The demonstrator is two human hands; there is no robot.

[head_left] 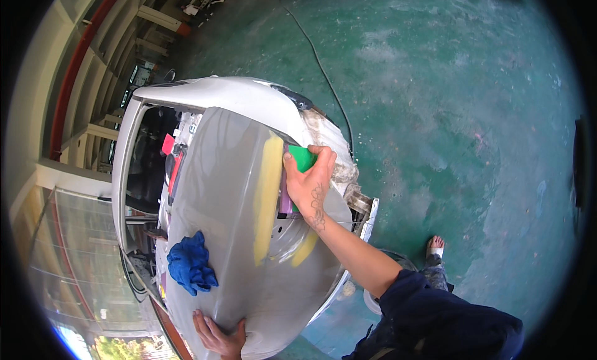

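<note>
My right hand (310, 182) grips a green sanding block (301, 157) with a purple sheet along its edge. The block rests against a long yellow filler strip (268, 195) on a grey body panel (214, 173) of a car. A smaller yellow patch (304, 248) lies beside my right forearm. My left hand (221, 340) is spread on the near part of the same panel, holding nothing. A crumpled blue cloth (191, 263) lies on the panel, a little beyond my left hand. My right palm hides part of the block.
The white car body (242, 97) surrounds the panel, with exposed parts at its right end (360, 201). A dark hose (326, 80) runs across the green floor (448, 142). A foot in a sandal (435, 245) and a pale bucket (372, 302) are near the car.
</note>
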